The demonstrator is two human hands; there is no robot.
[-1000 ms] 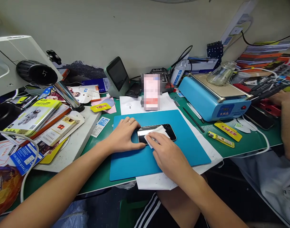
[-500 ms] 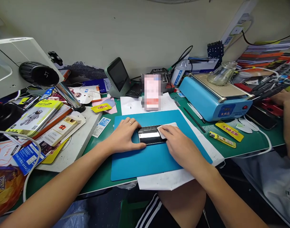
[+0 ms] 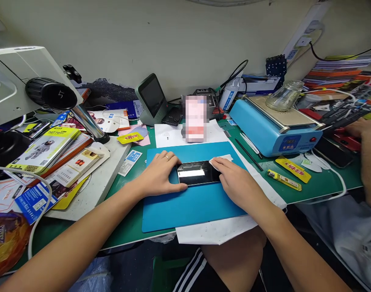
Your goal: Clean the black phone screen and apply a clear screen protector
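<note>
A phone (image 3: 197, 173) lies flat, glossy black side up, on a blue mat (image 3: 170, 211). My left hand (image 3: 161, 174) grips its left end, with the thumb on the near edge and the fingers on the far edge. A white wipe (image 3: 225, 157) is pinched under the fingers of my right hand (image 3: 235, 176), pressed on the phone's right end. Part of the wipe is hidden beneath those fingers. A bright reflection shows on the phone's surface.
A blue heating plate machine (image 3: 273, 125) carries a glass jar (image 3: 285, 95) at the right. A microscope (image 3: 51, 93) stands left beside stacked boxes (image 3: 45, 152). Behind the mat are a screen device (image 3: 151, 97) and a blurred upright phone (image 3: 196, 119). Another person's arm (image 3: 370, 162) shows far right.
My right hand has slid right with the wipe to the phone's right end, uncovering more of the black surface. My left hand keeps its hold in the same place.
</note>
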